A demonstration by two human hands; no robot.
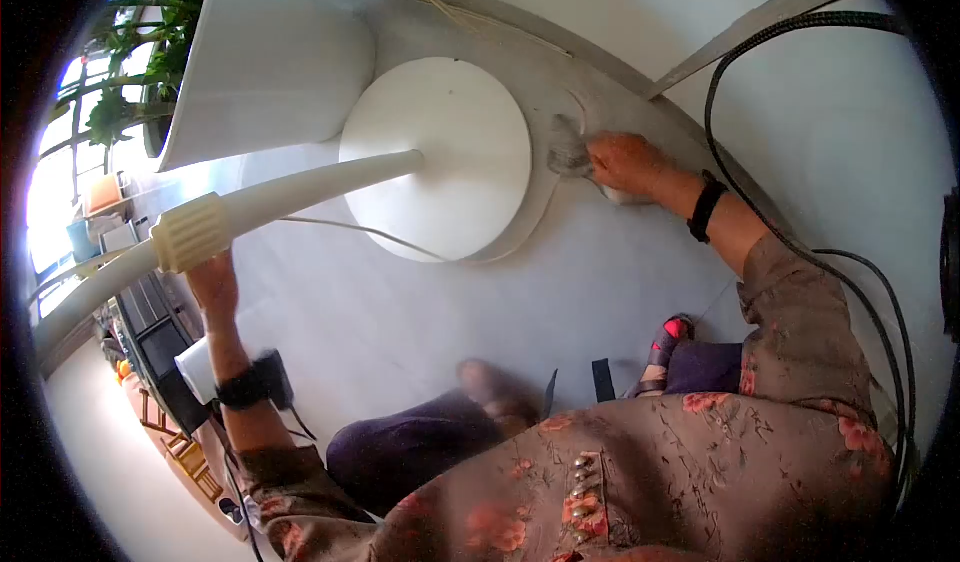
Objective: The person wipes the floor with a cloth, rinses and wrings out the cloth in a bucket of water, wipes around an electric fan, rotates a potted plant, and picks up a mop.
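Note:
A white stand with a pole [320, 184] rises from a round white base [440, 162] on the floor; its top is out of view. My left hand [213, 277] is closed round the pole at its ridged cream collar [188, 232], with most of the fingers hidden behind it. To the right of the base, my right hand [628, 165] grips a grey rag [568, 147], slightly blurred, close to the floor by the wall. A thin white cord [370, 229] passes under the pole and curves round the base's edge.
Beside the base stands a tall white planter [275, 62] with a green plant [125, 92]. A black braided cable [712, 92] loops down at the right. Wooden chairs [190, 462] and dark furniture [160, 347] show at the left. My sandalled foot [668, 347] is on the floor [380, 332].

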